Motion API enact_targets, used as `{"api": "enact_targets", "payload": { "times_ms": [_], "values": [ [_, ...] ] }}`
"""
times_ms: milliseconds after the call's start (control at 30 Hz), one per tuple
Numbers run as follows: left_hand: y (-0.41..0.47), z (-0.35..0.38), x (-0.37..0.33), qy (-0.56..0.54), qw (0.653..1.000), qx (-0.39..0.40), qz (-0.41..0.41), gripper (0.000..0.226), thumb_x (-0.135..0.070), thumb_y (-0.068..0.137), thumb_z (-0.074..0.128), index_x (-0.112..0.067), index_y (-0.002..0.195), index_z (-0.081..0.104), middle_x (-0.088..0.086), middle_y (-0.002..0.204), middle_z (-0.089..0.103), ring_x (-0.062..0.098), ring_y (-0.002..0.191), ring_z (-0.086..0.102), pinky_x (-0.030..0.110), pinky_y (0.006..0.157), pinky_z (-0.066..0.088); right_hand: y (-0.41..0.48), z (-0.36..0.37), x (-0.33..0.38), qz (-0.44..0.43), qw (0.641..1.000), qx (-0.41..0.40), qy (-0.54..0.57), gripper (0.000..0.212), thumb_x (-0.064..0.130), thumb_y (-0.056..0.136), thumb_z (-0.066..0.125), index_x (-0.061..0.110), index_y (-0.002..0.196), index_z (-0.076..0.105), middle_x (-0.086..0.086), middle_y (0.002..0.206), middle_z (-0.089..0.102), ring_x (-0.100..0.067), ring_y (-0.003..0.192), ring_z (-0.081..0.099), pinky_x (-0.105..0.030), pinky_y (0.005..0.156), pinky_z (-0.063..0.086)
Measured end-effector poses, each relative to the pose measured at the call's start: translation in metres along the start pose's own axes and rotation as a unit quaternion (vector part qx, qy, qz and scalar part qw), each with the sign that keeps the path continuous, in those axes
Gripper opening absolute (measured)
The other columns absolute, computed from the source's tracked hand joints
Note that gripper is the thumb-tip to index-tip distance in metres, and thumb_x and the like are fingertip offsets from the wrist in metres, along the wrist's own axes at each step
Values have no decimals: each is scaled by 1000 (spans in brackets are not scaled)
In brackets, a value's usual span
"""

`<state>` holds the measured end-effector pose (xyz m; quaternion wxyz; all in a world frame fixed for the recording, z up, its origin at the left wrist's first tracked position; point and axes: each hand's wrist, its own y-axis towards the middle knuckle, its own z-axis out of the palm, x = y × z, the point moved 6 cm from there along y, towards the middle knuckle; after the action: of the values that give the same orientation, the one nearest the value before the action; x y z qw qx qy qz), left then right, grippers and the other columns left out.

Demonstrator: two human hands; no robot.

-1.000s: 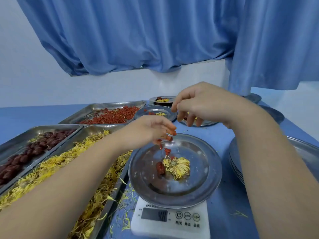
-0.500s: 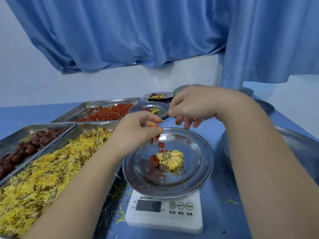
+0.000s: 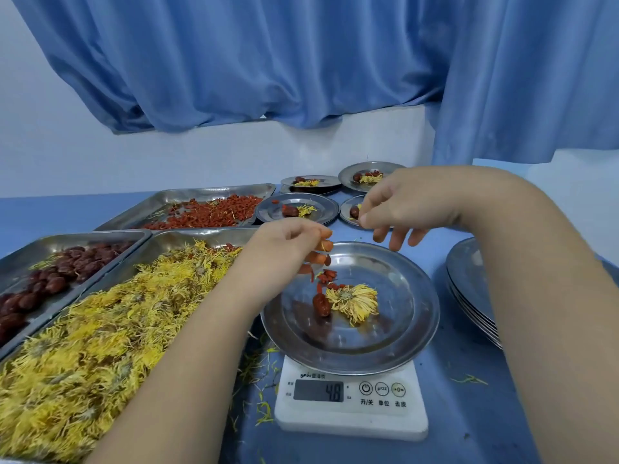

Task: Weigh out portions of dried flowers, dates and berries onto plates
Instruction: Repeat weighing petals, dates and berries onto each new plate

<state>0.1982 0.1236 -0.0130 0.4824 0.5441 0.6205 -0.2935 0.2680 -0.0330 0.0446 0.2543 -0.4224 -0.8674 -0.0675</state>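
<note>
Adding red berries to the plate on the scale.

Pinches red berries (image 3: pixel 327 260) in the curled fingers of the left hand (image 3: pixel 288 249), just above the left rim of the plate (image 3: pixel 412 333) sitting on the scale (image 3: pixel 351 410). Holds the right hand (image 3: pixel 395 209) above the scale's far side, thumb and forefinger pressed together, other fingers hanging loose; cannot tell whether anything is pinched there. On the scale's plate: more berries, a date (image 3: pixel 321 304) and a dried flower (image 3: pixel 351 301), close together near the middle. Shows 48 on the scale's display. Left of the scale on the blue bench (image 3: pixel 469 413), a flower tray (image 3: pixel 201 235); farther left, a date tray (image 3: pixel 73 236); behind and left, a berry tray (image 3: pixel 217 190). Behind the scale, four small filled plates (image 3: pixel 321 212); right of the scale, a stack of empty plates (image 3: pixel 469 283).
</note>
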Motion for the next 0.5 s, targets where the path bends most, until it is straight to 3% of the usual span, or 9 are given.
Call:
{"api": "enact_targets", "payload": {
  "times_ms": [133,300,400,467,500],
  "values": [
    [0,-3,-2,-48,999,0,13,28,8,89,57,-17,93,69,2,84,73,14,77,72,22,67,57,-7,-3,7,7,999,-19,-28,14,30,92,55,22,97,64,2,89,71,-13,75,71,-32,71,59],
    [-1,-7,-1,1,999,-17,32,31,2,81,69,-28,92,70,0,85,68,17,76,68,31,74,59,-22,-8,24,-10,995,-74,-64,17,33,87,54,24,88,68,0,83,72,-20,79,71,-44,78,59],
    [0,-7,-3,28,998,-18,46,32,-4,79,73,-32,92,69,-4,83,61,8,67,59,13,57,50,-32,-4,26,-31,986,-140,-88,14,35,88,53,29,88,67,9,75,68,-7,72,65,-31,66,54],
    [0,-6,-3,39,998,-18,46,32,-7,77,75,-33,94,69,-6,83,56,4,63,54,10,52,43,-41,1,20,-40,971,-191,-136,14,34,89,53,30,91,66,15,76,60,1,70,54,-20,58,40],
    [0,-5,-3,37,998,-16,43,32,-7,77,75,-33,95,70,-5,84,56,5,65,54,13,55,44,-46,6,15,-43,964,-210,-160,15,32,89,53,29,93,66,15,79,59,-1,72,53,-21,58,40]
  ]
}}
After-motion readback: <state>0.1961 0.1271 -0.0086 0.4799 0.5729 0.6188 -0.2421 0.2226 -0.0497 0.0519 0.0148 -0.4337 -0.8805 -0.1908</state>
